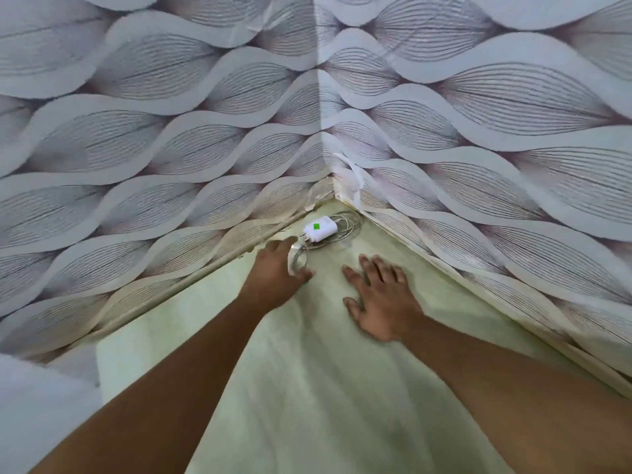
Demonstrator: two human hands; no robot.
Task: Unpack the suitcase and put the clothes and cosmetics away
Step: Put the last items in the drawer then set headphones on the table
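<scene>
A white charger [320, 229] with a green sticker lies in the corner of a pale green surface [307, 371], its thin white cable [345, 230] coiled beside it. My left hand [277, 271] reaches toward it, fingers and thumb curved around a loop of the cable near the plug. My right hand [379, 299] rests flat on the surface with fingers spread, to the right of the charger. No suitcase, clothes or cosmetics are in view.
Two walls with leaf-pattern wallpaper [205, 131] meet at the corner right behind the charger. The wallpaper is peeling at the corner base [349, 179]. A pale blurred shape [41, 412] fills the lower left.
</scene>
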